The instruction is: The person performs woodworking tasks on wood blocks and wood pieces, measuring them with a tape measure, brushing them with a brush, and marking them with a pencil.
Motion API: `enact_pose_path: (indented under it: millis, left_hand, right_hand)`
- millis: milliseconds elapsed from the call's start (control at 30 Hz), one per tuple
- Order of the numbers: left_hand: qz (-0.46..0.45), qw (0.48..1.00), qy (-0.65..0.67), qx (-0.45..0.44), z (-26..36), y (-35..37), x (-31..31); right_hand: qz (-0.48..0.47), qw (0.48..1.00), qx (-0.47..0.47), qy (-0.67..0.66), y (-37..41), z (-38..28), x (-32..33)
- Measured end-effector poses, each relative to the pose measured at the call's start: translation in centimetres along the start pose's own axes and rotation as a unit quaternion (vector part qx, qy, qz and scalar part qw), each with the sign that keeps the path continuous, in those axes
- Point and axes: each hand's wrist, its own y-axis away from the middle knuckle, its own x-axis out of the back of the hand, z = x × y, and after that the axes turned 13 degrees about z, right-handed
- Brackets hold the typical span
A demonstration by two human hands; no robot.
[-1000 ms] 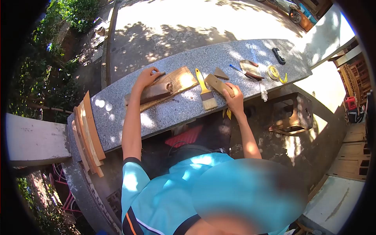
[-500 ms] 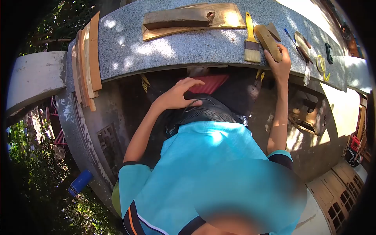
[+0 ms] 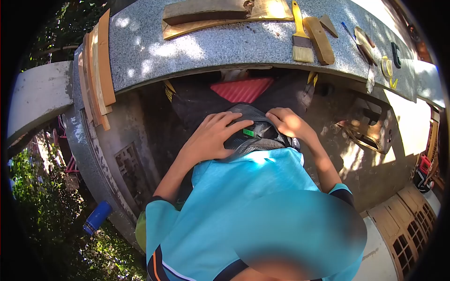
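Note:
A black mesh bag (image 3: 253, 146) lies at my waist with its top parted, and a dark device with a small green display (image 3: 248, 133) shows inside. My left hand (image 3: 208, 136) rests over the bag's left side, its fingers stretched and apart. On the other side my right hand (image 3: 291, 125) has its fingers curled over the bag's edge, gripping the fabric; its fingertips are partly hidden. Beyond the hands, between my legs, is a red ribbed surface (image 3: 241, 90).
On the grey stone table (image 3: 178, 58) are a wooden block (image 3: 206, 12) on a board, a paintbrush (image 3: 301, 40), a wooden bar (image 3: 319, 42), a pen (image 3: 347, 30), yellow tape (image 3: 386, 67) and a dark green tool (image 3: 396, 55). Wooden strips (image 3: 104, 56) overhang the left end.
My right hand has let go of the wooden bar on the table and come down to the bag. My left hand has settled onto the bag, which now gapes, showing the green display.

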Motion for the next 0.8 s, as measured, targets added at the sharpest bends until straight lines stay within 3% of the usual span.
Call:
enact_pose_path:
  millis: [33,133,267,367,400,500,533,633,667,700,800]
  left_hand:
    - [0.010,1.000,-0.008,-0.019,0.1,0.2,0.0]
    - [0.028,0.999,0.011,-0.032,-0.4,0.6,-0.2]
    - [0.018,0.996,0.074,-0.049,-1.7,0.2,-0.5]
    - [0.018,0.988,0.136,-0.072,-2.9,-0.5,-0.9]
    - [0.011,0.985,0.153,-0.075,-3.0,-0.8,-0.9]
    - [-0.031,0.982,0.170,-0.076,-2.8,-1.7,-0.6]
    - [-0.046,0.982,0.168,-0.076,-2.7,-2.0,-0.4]
    - [-0.062,0.983,0.154,-0.080,-2.5,-2.1,-0.1]
    - [-0.043,0.984,0.139,-0.100,-2.5,-2.0,-0.1]
    - [-0.023,0.984,0.145,-0.105,-2.5,-1.7,-0.2]
    - [0.009,0.981,0.152,-0.119,-3.2,-1.1,-0.8]
  right_hand:
    - [0.052,0.997,0.039,0.033,0.7,0.1,-0.8]
    - [-0.087,0.988,-0.119,-0.042,-0.4,-0.4,0.7]
    - [-0.175,0.960,-0.174,-0.130,-0.1,0.7,2.9]
    - [-0.158,0.980,-0.051,-0.107,1.5,1.8,2.2]
    - [-0.204,0.973,-0.049,-0.100,1.4,2.1,2.1]
    - [-0.209,0.967,-0.094,-0.116,0.7,1.8,1.4]
    - [-0.218,0.950,-0.086,-0.205,0.3,1.7,0.9]
    - [-0.240,0.847,-0.221,-0.419,-1.2,3.1,-1.1]
    - [-0.219,0.827,-0.280,-0.435,-1.6,3.4,-1.2]
    - [-0.202,0.804,-0.279,-0.485,-1.4,3.8,-1.8]
    - [-0.230,0.794,-0.336,-0.452,-2.0,4.6,-2.0]
